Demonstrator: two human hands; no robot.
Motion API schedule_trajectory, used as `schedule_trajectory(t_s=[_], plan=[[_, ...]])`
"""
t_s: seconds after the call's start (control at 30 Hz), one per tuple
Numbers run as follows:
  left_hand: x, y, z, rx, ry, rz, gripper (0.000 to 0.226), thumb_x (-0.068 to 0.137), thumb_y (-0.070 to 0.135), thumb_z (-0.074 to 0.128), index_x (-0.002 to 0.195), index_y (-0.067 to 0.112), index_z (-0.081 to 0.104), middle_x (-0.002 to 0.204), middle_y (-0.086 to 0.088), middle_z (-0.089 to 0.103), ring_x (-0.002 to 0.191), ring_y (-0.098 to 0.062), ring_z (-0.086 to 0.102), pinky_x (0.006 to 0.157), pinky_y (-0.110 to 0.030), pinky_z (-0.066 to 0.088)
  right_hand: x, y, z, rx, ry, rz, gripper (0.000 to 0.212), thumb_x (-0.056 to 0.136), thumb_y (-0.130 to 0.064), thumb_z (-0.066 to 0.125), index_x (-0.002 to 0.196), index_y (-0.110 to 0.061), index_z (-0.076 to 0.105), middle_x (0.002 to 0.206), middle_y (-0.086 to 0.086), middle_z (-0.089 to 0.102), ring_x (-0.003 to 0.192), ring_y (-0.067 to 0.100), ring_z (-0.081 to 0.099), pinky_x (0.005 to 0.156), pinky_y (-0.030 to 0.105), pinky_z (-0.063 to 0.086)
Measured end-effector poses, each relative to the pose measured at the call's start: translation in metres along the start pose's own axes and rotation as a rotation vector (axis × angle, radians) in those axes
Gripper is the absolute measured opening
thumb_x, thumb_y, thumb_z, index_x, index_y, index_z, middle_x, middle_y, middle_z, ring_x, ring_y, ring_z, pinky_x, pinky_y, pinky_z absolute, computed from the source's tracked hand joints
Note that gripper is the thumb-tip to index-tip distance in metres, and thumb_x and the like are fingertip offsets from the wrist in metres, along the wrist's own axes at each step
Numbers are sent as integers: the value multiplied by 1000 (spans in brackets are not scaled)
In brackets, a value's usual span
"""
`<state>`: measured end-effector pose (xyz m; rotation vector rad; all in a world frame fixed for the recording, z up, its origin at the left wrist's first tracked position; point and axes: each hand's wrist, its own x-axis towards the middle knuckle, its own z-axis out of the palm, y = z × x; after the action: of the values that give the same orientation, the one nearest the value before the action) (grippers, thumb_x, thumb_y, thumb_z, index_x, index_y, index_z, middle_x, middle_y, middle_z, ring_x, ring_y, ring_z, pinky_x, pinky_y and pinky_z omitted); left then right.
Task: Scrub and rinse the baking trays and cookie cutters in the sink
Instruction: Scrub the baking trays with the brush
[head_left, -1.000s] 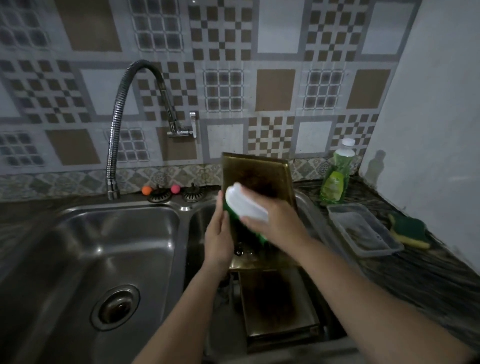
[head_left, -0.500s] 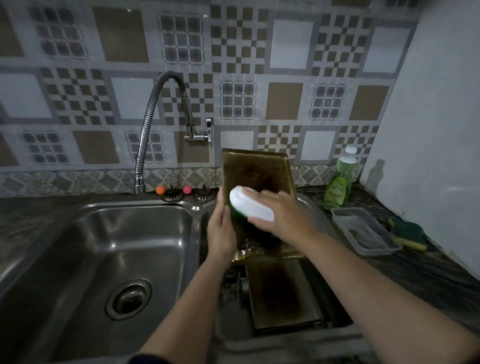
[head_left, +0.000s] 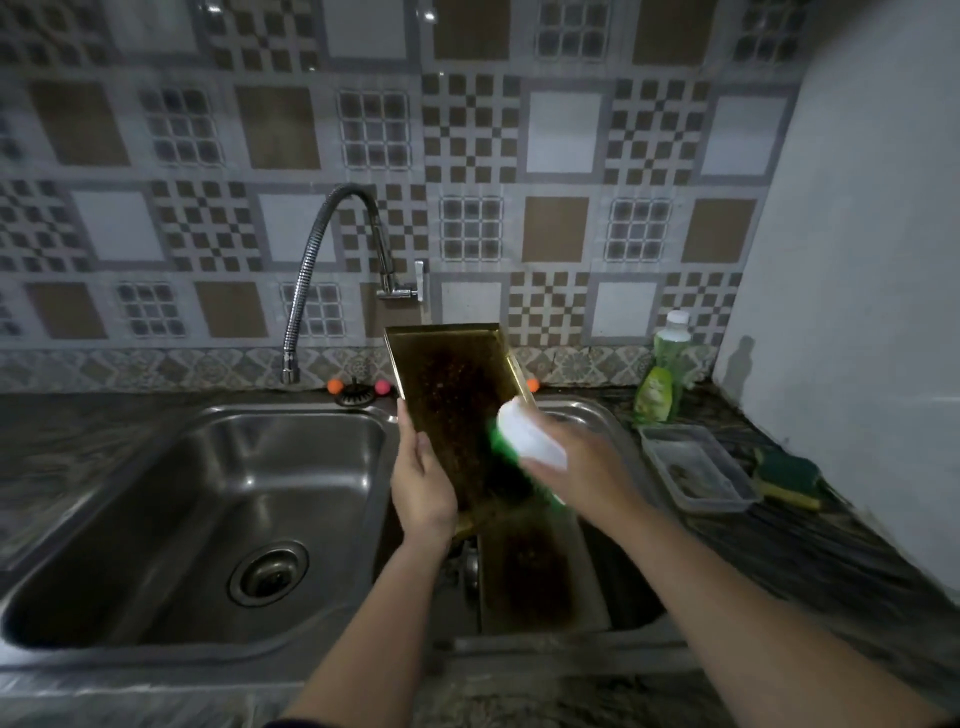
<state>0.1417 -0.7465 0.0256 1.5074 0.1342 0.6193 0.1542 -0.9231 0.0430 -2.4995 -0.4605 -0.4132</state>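
Head view, from the left: an empty steel basin (head_left: 208, 499) lies left of the grip, under the coiled faucet (head_left: 332, 260). The left hand (head_left: 423, 486) clasps the left edge of a stained baking tray (head_left: 457, 410), propped upright over the right basin. The right hand (head_left: 582, 467) grasps a white-backed green scrub brush (head_left: 522, 434) against the tray's face. Below the grip, a second tray (head_left: 535, 566) lies in the basin. Right of it stand a soap bottle (head_left: 662, 374) and sponge (head_left: 787, 470).

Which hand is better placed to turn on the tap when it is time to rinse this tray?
Probably the left hand. It only steadies the tray by its left edge, on the side nearer the tap lever. The right hand grips the scrub brush and would need to put it down first.
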Motion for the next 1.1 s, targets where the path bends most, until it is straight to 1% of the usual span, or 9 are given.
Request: schedule_trajectory(t_s=[0.17, 0.4, 0.53, 0.67, 0.73, 0.8, 0.9, 0.97, 1.1], plan=[[-49, 17, 12, 227, -22, 158, 49, 103, 24, 32, 148, 42, 23, 137, 25, 42, 124, 4, 42, 98, -14, 36, 18, -18, -26, 394, 226, 328, 65, 90, -49, 57, 148, -38, 29, 148, 7, 43, 133, 29, 41, 105, 37, 37], [-97, 21, 24, 681, -51, 388, 59, 100, 22, 40, 148, 46, 15, 144, 15, 43, 73, -12, 64, 51, -26, 48, 22, -62, -47, 411, 288, 317, 88, 77, -75, 53, 149, -47, 12, 153, 13, 24, 140, 35, 26, 105, 39, 35], [-105, 23, 25, 856, -122, 427, 68, 99, 24, 44, 147, 50, 3, 154, 24, 23, 57, -13, 61, 46, -25, 50, 20, -65, -45, 430, 331, 348, 82, 79, -58, 64, 147, -50, 19, 132, 13, 34, 112, 29, 50, 82, 26, 43], [-101, 33, 20, 839, -196, 457, 53, 100, 44, 30, 148, 49, 7, 151, 25, 27, 93, -7, 65, 60, -19, 46, 23, -58, -42, 567, 347, 309, 78, 79, -43, 67, 145, -49, 27, 128, 7, 45, 93, 17, 57, 67, 16, 46], [-87, 30, 16, 719, -246, 404, 49, 100, 45, 24, 147, 47, 9, 152, 21, 26, 126, 3, 41, 82, -17, 38, 26, -51, -43, 613, 358, 254, 78, 77, -43, 67, 144, -49, 28, 132, 5, 49, 99, 16, 59, 82, 25, 52], [-65, 22, 12, 603, -256, 331, 49, 101, 42, 24, 148, 41, 11, 156, 11, 23, 138, 3, 20, 102, -19, 28, 25, -46, -48, 661, 365, 230, 74, 82, -38, 67, 146, -44, 30, 137, 1, 47, 103, 7, 54, 82, 10, 45], [-23, 5, 0, 582, -264, 121, 53, 101, 44, 25, 151, 34, 14, 158, -3, 19, 146, -16, 15, 116, -34, 19, 28, -33, -51, 701, 357, 210, 68, 89, -28, 65, 147, -37, 32, 145, -6, 42, 117, 6, 51, 82, 0, 34], [-3, -7, -6, 548, -315, -6, 54, 100, 45, 27, 152, 34, 12, 158, -6, 22, 146, -20, 17, 117, -38, 19, 32, -26, -47, 726, 363, 201, 67, 89, -29, 66, 147, -36, 33, 151, -7, 36, 137, 13, 35, 100, 17, 29], [15, -23, -9, 328, -436, -187, 57, 100, 43, 33, 152, 35, 10, 152, 4, 32, 140, -16, 28, 110, -28, 23, 40, -11, -30, 746, 358, 205, 66, 88, -30, 67, 145, -38, 35, 153, -8, 32, 141, 12, 25, 103, 25, 24]])
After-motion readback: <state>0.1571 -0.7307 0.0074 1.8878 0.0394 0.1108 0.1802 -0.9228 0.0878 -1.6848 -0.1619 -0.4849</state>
